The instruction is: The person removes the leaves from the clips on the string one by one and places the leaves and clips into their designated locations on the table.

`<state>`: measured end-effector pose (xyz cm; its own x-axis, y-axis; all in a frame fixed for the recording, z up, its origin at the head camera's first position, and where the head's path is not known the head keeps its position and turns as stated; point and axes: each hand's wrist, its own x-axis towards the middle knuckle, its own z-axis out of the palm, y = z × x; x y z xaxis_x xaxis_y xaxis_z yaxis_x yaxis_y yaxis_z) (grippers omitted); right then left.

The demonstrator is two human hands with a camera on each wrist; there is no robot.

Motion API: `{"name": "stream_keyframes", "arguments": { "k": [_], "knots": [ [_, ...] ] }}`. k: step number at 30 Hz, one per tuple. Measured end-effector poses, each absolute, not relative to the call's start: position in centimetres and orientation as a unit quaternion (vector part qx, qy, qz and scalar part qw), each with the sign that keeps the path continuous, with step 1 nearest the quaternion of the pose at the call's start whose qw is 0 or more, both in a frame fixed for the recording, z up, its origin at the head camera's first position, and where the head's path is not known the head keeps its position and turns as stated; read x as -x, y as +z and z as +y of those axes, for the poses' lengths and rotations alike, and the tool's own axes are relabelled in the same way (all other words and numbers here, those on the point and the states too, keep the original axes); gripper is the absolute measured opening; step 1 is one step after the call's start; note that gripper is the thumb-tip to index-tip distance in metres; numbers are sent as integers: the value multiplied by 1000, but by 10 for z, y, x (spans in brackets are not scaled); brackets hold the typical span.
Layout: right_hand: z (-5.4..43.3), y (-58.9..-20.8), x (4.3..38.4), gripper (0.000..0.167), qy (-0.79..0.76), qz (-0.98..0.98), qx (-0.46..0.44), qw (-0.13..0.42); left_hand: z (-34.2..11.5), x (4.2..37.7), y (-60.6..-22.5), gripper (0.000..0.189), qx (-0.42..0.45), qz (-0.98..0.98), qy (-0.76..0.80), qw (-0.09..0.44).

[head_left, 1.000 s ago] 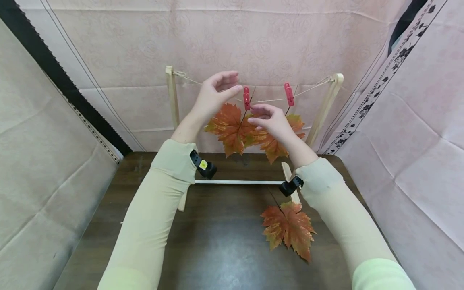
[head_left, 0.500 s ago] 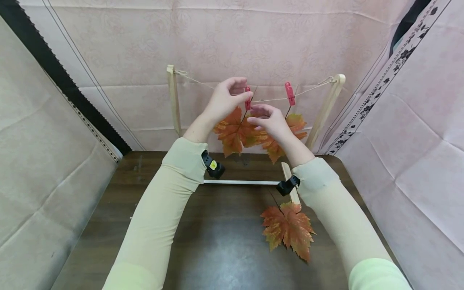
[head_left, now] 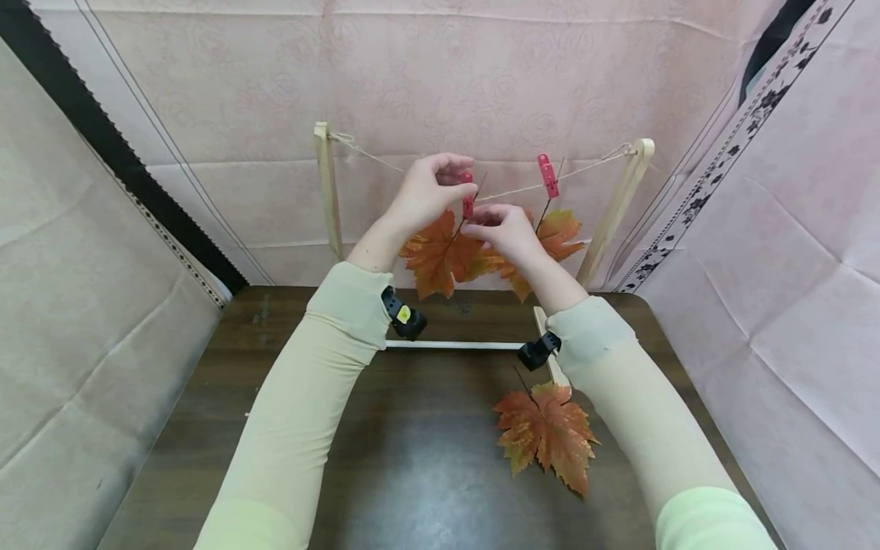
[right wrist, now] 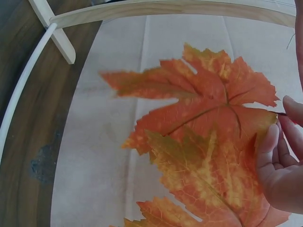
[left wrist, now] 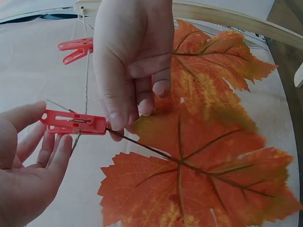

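Note:
A red clothespin (head_left: 468,200) hangs on the string, with the dark stem of an orange maple leaf (left wrist: 208,175) in its lower end. My left hand (head_left: 435,187) pinches the upper end of this clothespin between thumb and fingers. Just below the clip, my right hand (head_left: 509,233) pinches the leaf's stem (left wrist: 142,144) with thumb and fingertips. To the right, a second red clothespin (head_left: 548,176) holds another maple leaf (head_left: 560,233), partly hidden behind my right hand. In the right wrist view the two leaves overlap beside my fingers.
The string (head_left: 512,191) runs between a left wooden post (head_left: 328,191) and a right wooden post (head_left: 615,210). A white rod (head_left: 454,345) joins the stand's feet low down. One more maple leaf (head_left: 546,435) lies on the dark table (head_left: 426,458). Patterned cloth surrounds the table.
My left hand has moved right and slightly down onto the clothespin. My right hand's fingers have drawn together at the stem, and the clip and string have dipped a little.

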<state>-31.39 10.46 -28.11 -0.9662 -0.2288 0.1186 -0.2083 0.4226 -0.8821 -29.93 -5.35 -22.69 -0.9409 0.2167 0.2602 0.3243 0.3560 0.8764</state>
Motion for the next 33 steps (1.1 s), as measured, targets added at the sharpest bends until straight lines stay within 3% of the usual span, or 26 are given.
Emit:
{"name": "stream_keyframes", "arguments": {
  "k": [8,33],
  "knots": [
    [101,-285,315,22,-539,832,133,-3,-54,298,-224,36,179,-829,-529,24],
    [103,-288,309,24,-526,831,178,-6,-63,293,-223,31,168,-812,-556,62]
  ]
}}
